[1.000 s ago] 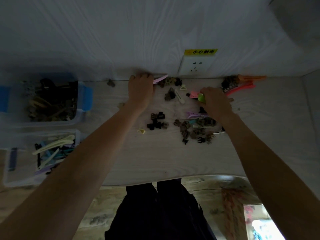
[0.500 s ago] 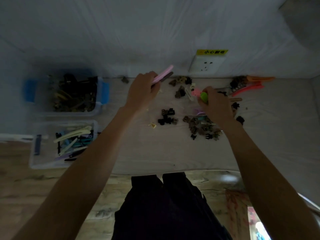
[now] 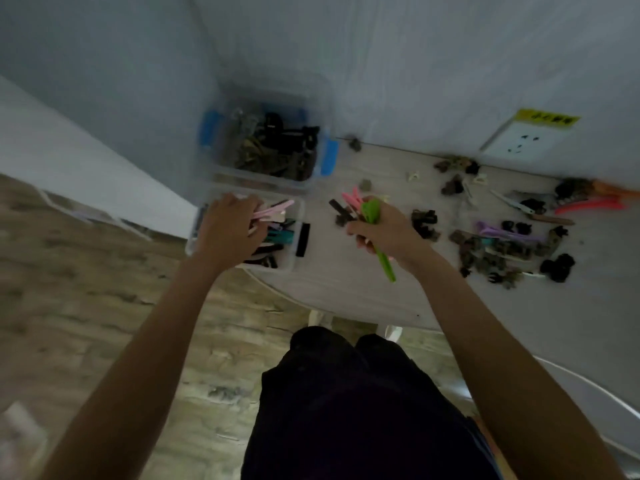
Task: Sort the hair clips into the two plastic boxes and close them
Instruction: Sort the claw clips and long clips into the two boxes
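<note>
Two clear plastic boxes stand at the table's left end. The far box [image 3: 327, 157], with blue latches, holds dark claw clips. The near box [image 3: 297, 216] holds long flat clips in several colours. My left hand [image 3: 230, 230] is over the near box and holds a pink long clip [image 3: 273, 211] above its contents. My right hand [image 3: 384, 232] hovers over the table just right of the near box, gripping a green long clip [image 3: 375, 226] together with pink clips [image 3: 353, 199]. A pile of dark claw clips [image 3: 498, 251] lies to the right.
The table [image 3: 346, 285] meets a wall with a socket [image 3: 521, 142] at the back. Orange and red long clips [image 3: 588, 204] lie at the far right, a purple one [image 3: 498, 230] in the pile. Small clips are scattered behind. Wooden floor lies left; my dark trousers are below.
My view has swung left. My left hand carried the pink clip from the back of the table to the near box. My right hand, holding green and pink clips, moved left toward it.
</note>
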A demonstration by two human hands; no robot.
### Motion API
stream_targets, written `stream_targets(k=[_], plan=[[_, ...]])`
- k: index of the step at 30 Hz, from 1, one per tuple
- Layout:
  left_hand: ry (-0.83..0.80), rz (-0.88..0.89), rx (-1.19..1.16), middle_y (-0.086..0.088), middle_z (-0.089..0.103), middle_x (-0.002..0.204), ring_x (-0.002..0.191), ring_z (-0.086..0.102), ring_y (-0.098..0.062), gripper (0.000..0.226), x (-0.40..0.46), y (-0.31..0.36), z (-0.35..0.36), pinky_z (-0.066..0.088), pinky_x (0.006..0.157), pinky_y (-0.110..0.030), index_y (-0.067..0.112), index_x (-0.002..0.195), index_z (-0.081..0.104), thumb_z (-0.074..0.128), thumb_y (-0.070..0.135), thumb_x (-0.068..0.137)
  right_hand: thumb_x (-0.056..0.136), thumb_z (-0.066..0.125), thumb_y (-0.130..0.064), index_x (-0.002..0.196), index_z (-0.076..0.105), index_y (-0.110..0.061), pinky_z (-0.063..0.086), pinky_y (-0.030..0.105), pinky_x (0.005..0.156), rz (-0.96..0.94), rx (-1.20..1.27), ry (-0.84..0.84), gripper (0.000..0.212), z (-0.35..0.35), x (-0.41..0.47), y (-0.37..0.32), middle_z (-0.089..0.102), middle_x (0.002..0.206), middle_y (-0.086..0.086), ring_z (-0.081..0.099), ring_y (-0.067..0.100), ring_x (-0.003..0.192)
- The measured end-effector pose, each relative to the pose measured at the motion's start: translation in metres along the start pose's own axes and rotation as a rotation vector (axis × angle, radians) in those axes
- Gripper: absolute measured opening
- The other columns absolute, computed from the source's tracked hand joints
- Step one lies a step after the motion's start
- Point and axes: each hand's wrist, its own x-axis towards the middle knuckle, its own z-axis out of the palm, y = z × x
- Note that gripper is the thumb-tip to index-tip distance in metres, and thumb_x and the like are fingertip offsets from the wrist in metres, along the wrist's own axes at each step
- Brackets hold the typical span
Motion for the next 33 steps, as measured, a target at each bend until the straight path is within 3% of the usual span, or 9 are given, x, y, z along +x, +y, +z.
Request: stream_targets(k=[4,8,12,14,17,21,25,29,33], plan=[[-0.077,0.052,0.056,-0.015,0.067,0.088,0.087,0.059,-0.037,0.044,-0.017,-0.025,0.02,0.042,0.087,-0.047,0.009,0.1,0.065,0.043,0.041,0.078,0.085,0.062,-0.013,0.103,0.054,-0.006,0.041,0.023,0.055,-0.115,-0.148,-0.085,0.021,0.038,0.015,-0.038,0.056,0.069,0.004,0.053,0.014,0.059],[0.01,0.031,-0.146,-0.013,0.067,0.102,0.1,0.058,-0.033,0.047,-0.029,-0.041,0.023,0.035,0.103,-0.039,0.009,0.109,0.064,0.042,0.04,0.081,0.084,0.063,-0.017,0.124,0.053,-0.013,0.041,0.029,0.076,-0.309,-0.547,-0.113,0.042,0.083,0.038,-0.067,0.063,0.107,0.008,0.059,0.023,0.095],[0.261,-0.048,-0.316,-0.01,0.069,0.091,0.087,0.061,-0.03,0.025,-0.044,-0.04,0.012,0.051,0.074,-0.036,0.011,0.1,0.066,0.052,0.025,0.085,0.084,0.063,-0.026,0.107,0.058,-0.011,0.042,0.033,0.073,-0.394,-0.848,-0.105,0.029,0.125,0.059,-0.07,0.064,0.108,0.011,0.058,0.03,0.1],[0.348,-0.099,-0.337,-0.007,0.069,0.084,0.078,0.062,-0.027,0.026,-0.049,-0.043,0.015,0.052,0.063,-0.036,0.013,0.096,0.066,0.048,0.029,0.086,0.082,0.066,-0.029,0.115,0.056,-0.013,0.043,0.033,0.076,-0.388,-0.873,-0.112,0.037,0.139,0.063,-0.07,0.062,0.115,0.01,0.058,0.029,0.104],[0.403,-0.197,-0.389,-0.002,0.068,0.076,0.07,0.061,-0.021,0.025,-0.051,-0.044,0.018,0.052,0.056,-0.036,0.015,0.091,0.064,0.046,0.032,0.088,0.085,0.064,-0.03,0.131,0.046,-0.016,0.042,0.037,0.094,-0.412,-0.902,-0.094,0.052,0.142,0.055,-0.061,0.052,0.132,0.01,0.049,0.028,0.121],[0.41,-0.106,-0.422,-0.002,0.068,0.078,0.068,0.061,-0.018,0.023,-0.043,-0.023,0.015,0.047,0.057,-0.026,0.013,0.091,0.064,0.047,0.029,0.09,0.087,0.06,-0.017,0.118,0.059,-0.01,0.043,0.037,0.09,-0.566,-0.722,0.144,0.031,0.108,0.021,-0.035,0.06,0.117,0.011,0.054,0.029,0.109],[0.379,0.186,-0.47,-0.002,0.069,0.083,0.071,0.062,-0.016,0.02,-0.02,0.025,0.011,0.042,0.064,-0.019,0.012,0.092,0.066,0.049,0.023,0.089,0.089,0.053,-0.014,0.105,0.064,-0.012,0.04,0.03,0.087,-0.603,-0.693,0.443,0.02,0.05,-0.019,0.009,0.066,0.1,0.006,0.052,0.02,0.099],[0.242,0.407,-0.545,0.004,0.068,0.087,0.076,0.059,-0.012,0.015,0.006,0.102,0.016,0.046,0.066,-0.021,0.016,0.097,0.065,0.053,0.019,0.088,0.087,0.044,-0.02,0.099,0.065,-0.008,0.036,0.029,0.086,-0.401,-0.692,0.656,0.027,-0.01,-0.054,0.066,0.067,0.095,0.012,0.046,0.019,0.096],[0.01,0.58,-0.491,-0.002,0.065,0.097,0.091,0.057,-0.021,0.024,0.029,0.174,0.045,0.047,0.075,-0.029,0.013,0.108,0.063,0.058,0.019,0.086,0.086,0.048,-0.014,0.101,0.065,-0.006,0.039,0.035,0.084,-0.084,-0.624,0.815,0.025,-0.058,-0.087,0.123,0.065,0.102,0.017,0.055,0.036,0.099]])
